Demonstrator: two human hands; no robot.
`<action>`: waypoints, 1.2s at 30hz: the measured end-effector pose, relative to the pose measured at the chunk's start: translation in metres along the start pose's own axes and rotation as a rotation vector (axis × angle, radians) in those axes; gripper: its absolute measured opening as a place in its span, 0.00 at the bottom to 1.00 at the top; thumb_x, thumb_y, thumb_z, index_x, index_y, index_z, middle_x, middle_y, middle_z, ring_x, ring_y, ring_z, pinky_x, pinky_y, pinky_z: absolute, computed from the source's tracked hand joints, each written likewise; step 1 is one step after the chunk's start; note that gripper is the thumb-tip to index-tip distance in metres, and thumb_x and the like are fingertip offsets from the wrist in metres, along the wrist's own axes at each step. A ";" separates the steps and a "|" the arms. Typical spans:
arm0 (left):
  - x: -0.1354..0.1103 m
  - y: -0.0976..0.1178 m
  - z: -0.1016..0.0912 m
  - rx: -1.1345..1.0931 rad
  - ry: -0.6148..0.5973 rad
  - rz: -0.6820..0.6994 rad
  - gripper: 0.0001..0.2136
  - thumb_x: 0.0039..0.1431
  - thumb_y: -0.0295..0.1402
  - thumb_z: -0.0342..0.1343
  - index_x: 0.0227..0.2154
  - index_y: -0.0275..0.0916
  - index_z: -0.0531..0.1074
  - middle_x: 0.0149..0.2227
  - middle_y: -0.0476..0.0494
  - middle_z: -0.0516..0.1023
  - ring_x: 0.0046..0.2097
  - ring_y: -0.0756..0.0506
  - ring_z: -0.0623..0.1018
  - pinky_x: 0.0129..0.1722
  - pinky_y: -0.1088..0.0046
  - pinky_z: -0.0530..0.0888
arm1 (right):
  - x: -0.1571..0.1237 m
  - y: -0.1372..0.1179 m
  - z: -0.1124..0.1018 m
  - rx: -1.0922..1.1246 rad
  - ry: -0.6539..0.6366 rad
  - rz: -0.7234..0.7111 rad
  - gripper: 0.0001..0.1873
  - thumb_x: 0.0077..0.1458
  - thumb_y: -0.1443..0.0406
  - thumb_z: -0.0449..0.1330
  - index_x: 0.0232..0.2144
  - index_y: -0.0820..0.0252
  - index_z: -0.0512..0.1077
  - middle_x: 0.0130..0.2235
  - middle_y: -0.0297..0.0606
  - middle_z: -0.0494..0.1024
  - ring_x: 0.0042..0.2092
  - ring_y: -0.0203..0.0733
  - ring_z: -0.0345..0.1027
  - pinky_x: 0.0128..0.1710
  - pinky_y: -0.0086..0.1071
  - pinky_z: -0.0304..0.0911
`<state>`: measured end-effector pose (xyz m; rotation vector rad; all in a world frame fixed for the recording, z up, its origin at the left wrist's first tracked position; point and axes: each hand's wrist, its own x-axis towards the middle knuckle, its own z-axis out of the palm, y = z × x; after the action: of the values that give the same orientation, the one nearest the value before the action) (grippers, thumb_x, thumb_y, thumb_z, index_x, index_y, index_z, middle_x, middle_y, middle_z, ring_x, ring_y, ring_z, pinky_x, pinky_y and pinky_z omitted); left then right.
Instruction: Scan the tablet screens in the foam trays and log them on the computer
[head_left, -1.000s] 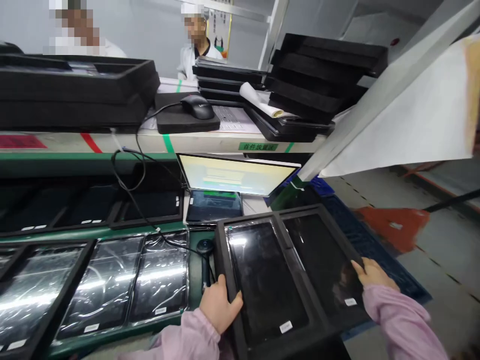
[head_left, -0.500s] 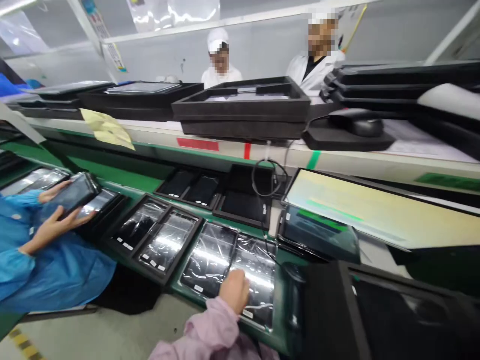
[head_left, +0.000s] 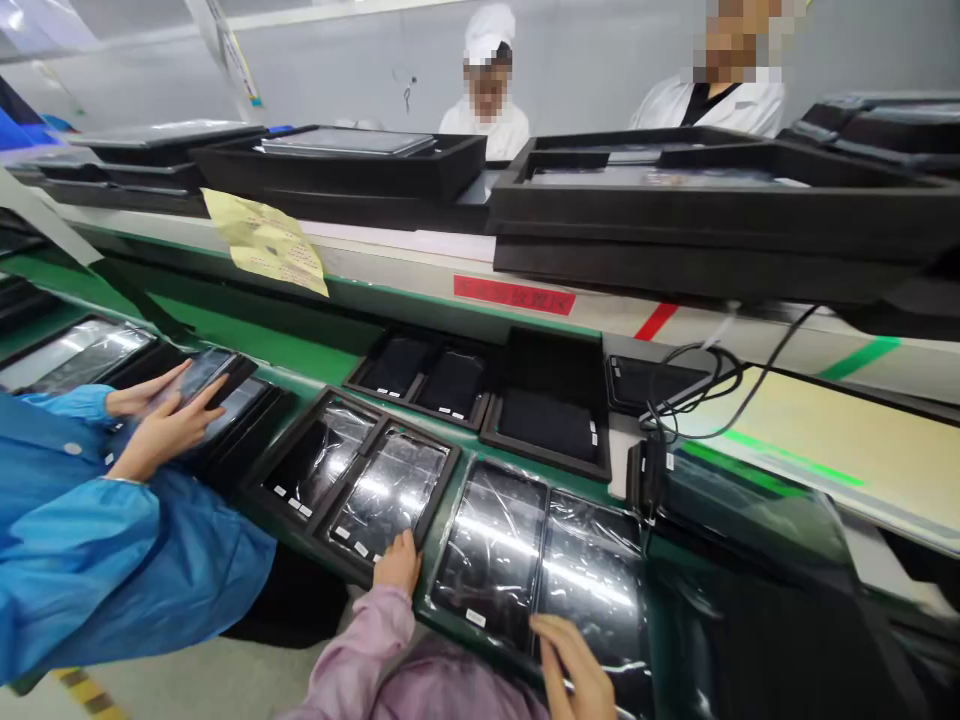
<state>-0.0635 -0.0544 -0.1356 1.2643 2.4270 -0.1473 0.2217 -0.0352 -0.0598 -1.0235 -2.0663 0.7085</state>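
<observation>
My left hand (head_left: 398, 563), in a pink sleeve, rests on the near right corner of a black foam tray (head_left: 301, 497) that holds two plastic-wrapped screens. My right hand (head_left: 578, 668) lies flat, fingers spread, on the near edge of a pair of wrapped screens (head_left: 541, 562) lying side by side on the green belt. Neither hand grips anything.
A co-worker in a blue sleeve (head_left: 90, 540) at my left holds a screen (head_left: 196, 378) over another tray. Black trays (head_left: 480, 400) sit farther back on the belt. Stacked black trays (head_left: 675, 200) line the raised shelf. Two people in white stand behind it. A monitor (head_left: 817, 450) and cables (head_left: 697, 385) are at the right.
My view swung left along the belt. My hands left the black two-screen tray at the right; the left now touches the tray corner, the right rests on the wrapped screens.
</observation>
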 end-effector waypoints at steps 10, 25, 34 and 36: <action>-0.062 0.057 -0.113 -0.276 0.003 0.243 0.13 0.59 0.42 0.36 0.35 0.40 0.61 0.37 0.39 0.76 0.37 0.39 0.77 0.34 0.64 0.66 | 0.059 -0.044 0.057 0.962 0.022 0.865 0.35 0.50 0.43 0.53 0.56 0.47 0.50 0.55 0.48 0.64 0.45 0.49 0.70 0.37 0.43 0.69; -0.028 0.033 -0.066 -0.414 0.135 0.254 0.19 0.54 0.39 0.42 0.42 0.32 0.68 0.44 0.28 0.73 0.50 0.36 0.69 0.54 0.53 0.61 | -0.023 0.106 -0.031 0.000 0.175 0.873 0.33 0.39 0.62 0.55 0.51 0.67 0.61 0.47 0.52 0.70 0.52 0.56 0.64 0.53 0.49 0.59; 0.054 -0.051 -0.049 -0.404 -0.026 -0.179 0.31 0.46 0.52 0.47 0.40 0.26 0.69 0.40 0.27 0.75 0.45 0.32 0.73 0.46 0.57 0.69 | -0.036 0.131 -0.020 -0.122 0.094 0.745 0.27 0.43 0.63 0.57 0.48 0.64 0.67 0.43 0.46 0.72 0.47 0.48 0.68 0.48 0.39 0.66; 0.055 -0.051 -0.053 -0.430 -0.105 -0.171 0.27 0.44 0.54 0.48 0.31 0.29 0.72 0.33 0.32 0.76 0.41 0.34 0.75 0.43 0.60 0.71 | -0.037 0.130 -0.026 -0.126 0.090 0.715 0.29 0.43 0.64 0.56 0.50 0.64 0.66 0.44 0.45 0.71 0.47 0.46 0.68 0.46 0.37 0.67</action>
<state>-0.1482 -0.0278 -0.1127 0.8391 2.3081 0.2436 0.3151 0.0074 -0.1513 -1.8636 -1.6624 0.8564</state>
